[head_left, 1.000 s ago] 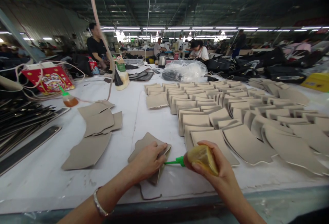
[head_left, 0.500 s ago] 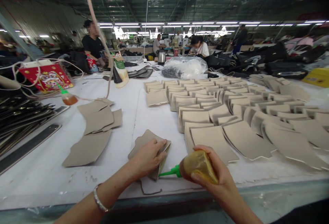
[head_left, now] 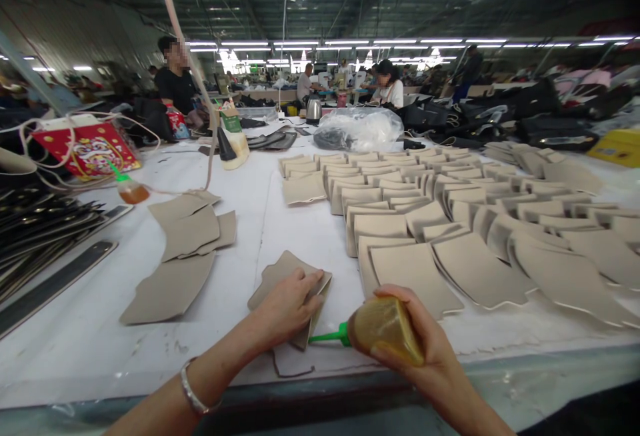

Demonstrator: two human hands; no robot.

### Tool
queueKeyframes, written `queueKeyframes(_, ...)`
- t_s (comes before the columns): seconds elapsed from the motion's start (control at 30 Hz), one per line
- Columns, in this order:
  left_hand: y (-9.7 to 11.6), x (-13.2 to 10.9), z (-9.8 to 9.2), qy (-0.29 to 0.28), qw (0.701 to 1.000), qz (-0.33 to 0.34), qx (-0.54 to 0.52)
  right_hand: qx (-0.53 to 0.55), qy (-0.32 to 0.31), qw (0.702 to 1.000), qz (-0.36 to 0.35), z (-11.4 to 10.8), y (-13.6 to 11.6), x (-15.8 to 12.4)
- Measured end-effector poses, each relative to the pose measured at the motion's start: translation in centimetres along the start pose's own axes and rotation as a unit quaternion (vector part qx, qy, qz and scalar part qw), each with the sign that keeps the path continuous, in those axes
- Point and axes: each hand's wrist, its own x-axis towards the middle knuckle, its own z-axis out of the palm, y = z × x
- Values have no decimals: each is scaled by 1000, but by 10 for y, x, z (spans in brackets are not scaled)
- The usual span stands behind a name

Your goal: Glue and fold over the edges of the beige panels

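Note:
My left hand (head_left: 290, 306) lies over a beige leather-like panel (head_left: 280, 273) on the table, fingers holding it near its right edge. That edge looks folded or doubled, with a narrow underside strip showing. My right hand (head_left: 430, 336) is wrapped round a squeeze glue bottle (head_left: 387, 329), tipped sideways, with amber liquid inside and a green nozzle (head_left: 327, 337). The nozzle tip meets the panel's lower right corner. Several similar beige panels (head_left: 167, 286) lie overlapped on the left. Many more stand in curved rows (head_left: 410, 269) on the right.
White paper covers the table (head_left: 240, 223). Dark strips (head_left: 50, 289) are piled at the left. Farther back are a second glue bottle (head_left: 131, 189), a red box (head_left: 87, 146), a hanging hose (head_left: 216, 136), a clear plastic bag (head_left: 360, 129) and a kettle (head_left: 314, 111). Other people work behind.
Both hands, the panel and the bottle stay nearly in place. The view has shifted slightly. A person in white at the back has raised their head.

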Motion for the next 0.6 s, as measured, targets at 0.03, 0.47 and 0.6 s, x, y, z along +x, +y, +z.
queueKeyframes(0.03,0,0,0,-1,1000,1,0,2,-8,1000,0,0,1,0)
queueKeyframes(0.47,-2,1,2,-10,1000,-10,-9,11,-15,1000,-4,2,3,3)
queueKeyframes(0.6,-4,2,4,-11,1000,-11,-21,-45,58,996,-49,-4,4,19)
